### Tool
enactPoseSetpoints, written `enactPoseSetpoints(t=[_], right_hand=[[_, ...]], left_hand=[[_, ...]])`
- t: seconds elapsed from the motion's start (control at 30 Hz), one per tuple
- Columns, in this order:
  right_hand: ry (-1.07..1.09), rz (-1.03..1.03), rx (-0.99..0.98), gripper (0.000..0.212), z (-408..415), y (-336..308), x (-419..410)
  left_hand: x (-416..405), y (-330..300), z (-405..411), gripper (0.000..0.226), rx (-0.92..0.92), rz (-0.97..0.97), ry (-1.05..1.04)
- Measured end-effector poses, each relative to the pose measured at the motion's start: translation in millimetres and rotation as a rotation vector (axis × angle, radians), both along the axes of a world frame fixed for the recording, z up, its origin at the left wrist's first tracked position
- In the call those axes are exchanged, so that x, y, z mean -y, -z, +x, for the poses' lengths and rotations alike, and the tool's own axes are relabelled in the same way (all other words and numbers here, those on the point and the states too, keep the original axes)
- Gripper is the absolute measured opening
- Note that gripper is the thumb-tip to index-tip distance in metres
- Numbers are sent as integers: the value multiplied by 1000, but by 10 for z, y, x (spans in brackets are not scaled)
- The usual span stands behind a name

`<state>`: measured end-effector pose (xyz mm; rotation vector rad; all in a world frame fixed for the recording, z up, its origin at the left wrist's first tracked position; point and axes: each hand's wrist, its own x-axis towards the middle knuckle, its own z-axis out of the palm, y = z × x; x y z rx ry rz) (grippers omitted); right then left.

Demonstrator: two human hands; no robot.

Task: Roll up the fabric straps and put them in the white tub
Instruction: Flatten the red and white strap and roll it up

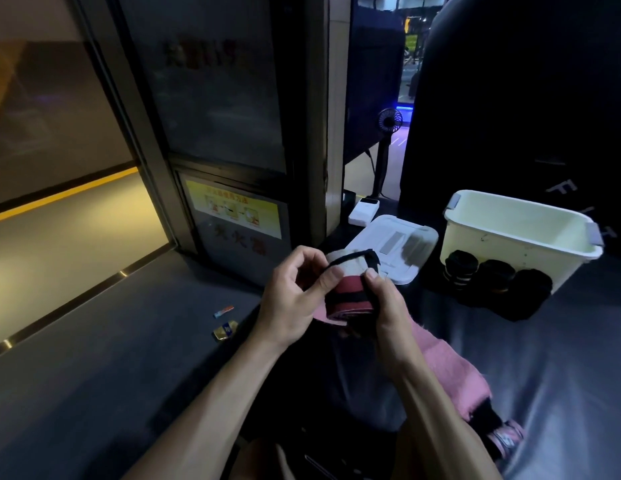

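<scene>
Both hands are up at chest height on one strap (347, 289), red and black striped, the left hand (295, 299) pinching the grey end down while the right hand (385, 306) grips the roll so it can't spring loose. The white tub (510, 233) waits well to the right on the dark surface (562, 358), three dark rolls (492, 277) parked against its front wall. Writing: pale letters "FIT" on the black backdrop; the yellow sticker's print is too blurred to read.

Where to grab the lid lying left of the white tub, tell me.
Grip the lid by its near right corner, coming from above and the front. It lies flat, that corner is bare, and the hands holding the rolled strap cover its left edge from view.
</scene>
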<state>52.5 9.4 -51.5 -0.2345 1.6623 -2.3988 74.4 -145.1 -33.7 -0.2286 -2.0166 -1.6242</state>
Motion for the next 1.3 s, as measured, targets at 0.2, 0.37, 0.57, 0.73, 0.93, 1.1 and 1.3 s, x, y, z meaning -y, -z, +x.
enactPoseSetpoints(t=[0.2,0.37,0.57,0.73,0.93,1.1,1.3], right_hand=[[145,30,34,62,-77,-19,-70],[251,49,78,39,-339,-76,-336],[477,336,20,49,-931,154,-1193],[505,653,116,61,-1200,664,-1634],[535,831,21,74,-1505,818,-1549],[501,913,-53,77,-1514,893,-1468],[492,1156,-110,58,-1140,649,-1614]], left_hand=[[-100,-95,-259,22,46,-88,50],[-95,122,-473,20,118,-129,100],[-7,511,-650,29,313,-286,-2],[-114,754,-758,25,453,-392,28],[-301,904,-863,19,504,-436,35],[-341,977,-870,24,500,-488,11],[-411,1019,-812,25,513,-511,-22]])
